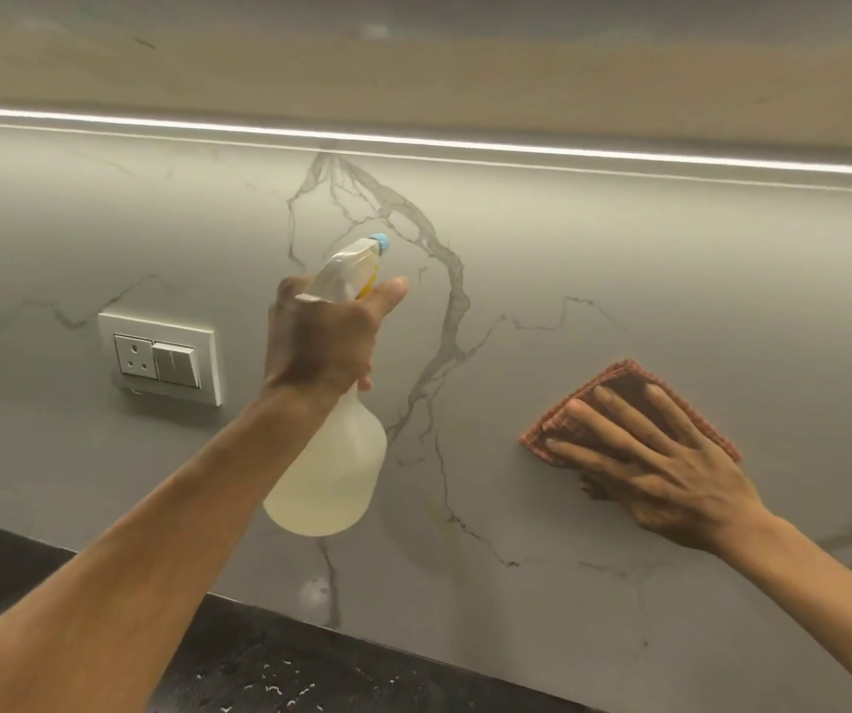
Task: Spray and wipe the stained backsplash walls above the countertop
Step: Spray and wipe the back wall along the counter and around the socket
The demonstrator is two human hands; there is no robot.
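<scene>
Backsplash marble-veined, lit by strip light, above dark countertop.

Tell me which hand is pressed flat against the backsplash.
The right hand, spread flat on the orange cloth; the left hand grips the spray bottle off the wall.

Grey-veined backsplash, orange checked cloth, blue-tipped bottle

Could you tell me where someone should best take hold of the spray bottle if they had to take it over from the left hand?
Probably by the rounded belly of the spray bottle, coming from below or from its right. The left hand wraps the narrow neck with fingers at the trigger, so only the wide lower body hangs free, clear of the backsplash.
</scene>
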